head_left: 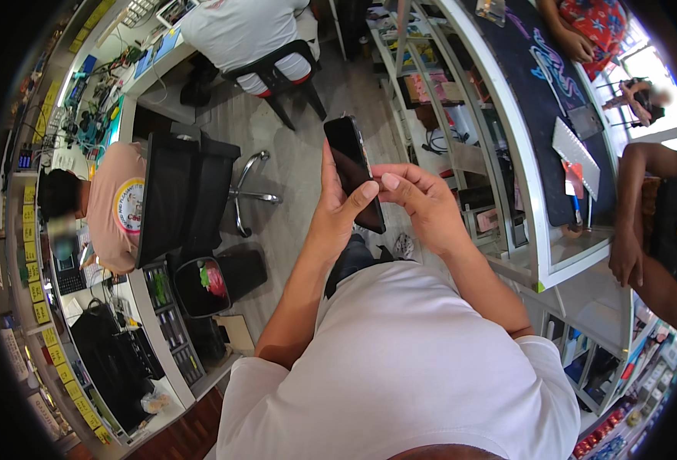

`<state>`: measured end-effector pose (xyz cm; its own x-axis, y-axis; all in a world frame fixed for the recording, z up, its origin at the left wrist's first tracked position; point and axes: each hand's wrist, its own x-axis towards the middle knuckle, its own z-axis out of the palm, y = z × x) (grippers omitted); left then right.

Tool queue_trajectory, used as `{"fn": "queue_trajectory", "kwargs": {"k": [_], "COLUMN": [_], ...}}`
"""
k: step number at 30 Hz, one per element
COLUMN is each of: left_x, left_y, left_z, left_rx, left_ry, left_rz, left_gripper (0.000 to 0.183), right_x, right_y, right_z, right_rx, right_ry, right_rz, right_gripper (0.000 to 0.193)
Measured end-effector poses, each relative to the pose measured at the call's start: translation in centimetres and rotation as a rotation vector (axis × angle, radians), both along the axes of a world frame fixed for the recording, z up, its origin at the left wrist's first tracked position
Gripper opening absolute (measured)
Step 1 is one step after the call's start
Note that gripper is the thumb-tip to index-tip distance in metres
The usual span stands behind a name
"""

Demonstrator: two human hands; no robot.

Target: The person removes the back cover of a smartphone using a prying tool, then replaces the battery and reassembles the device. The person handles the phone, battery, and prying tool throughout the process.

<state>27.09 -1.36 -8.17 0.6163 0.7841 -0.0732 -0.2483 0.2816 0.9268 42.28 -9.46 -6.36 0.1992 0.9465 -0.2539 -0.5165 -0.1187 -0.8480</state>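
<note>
Closest to me, my left hand (337,208) has its grip wrapped around one dark phone (355,172), thumb laid across its lower face, the phone standing nearly upright and rising above the fingers. My right hand (423,201) pinches the phone's right edge near its lower half. Beyond them I count one black bin (200,287) on the floor, two black chairs (181,192), and two people seated at the left counter (135,100). Two more people stand past the right counter (534,153).
</note>
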Motion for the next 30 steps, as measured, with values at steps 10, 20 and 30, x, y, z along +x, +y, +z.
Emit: {"fn": "queue_trajectory", "kwargs": {"k": [10, 20, 30], "left_x": [-1.8, -1.9, -1.3], "left_y": [2.7, 5.4, 6.6], "left_z": [0.6, 2.5, 2.9], "left_rx": [0.003, 0.079, 0.078], "left_ry": [-0.097, -0.118, -0.187], "left_rz": [0.006, -0.055, -0.087], "left_gripper": [0.105, 0.110, 0.109], "right_x": [-1.7, -1.7, -1.5], "right_y": [3.6, 5.3, 5.9], "right_z": [1.6, 3.3, 4.3], "right_rx": [0.022, 0.089, 0.117], "right_ry": [-0.176, -0.125, -0.183], "right_rz": [-0.015, -0.020, -0.060], "right_gripper": [0.016, 0.013, 0.009]}}
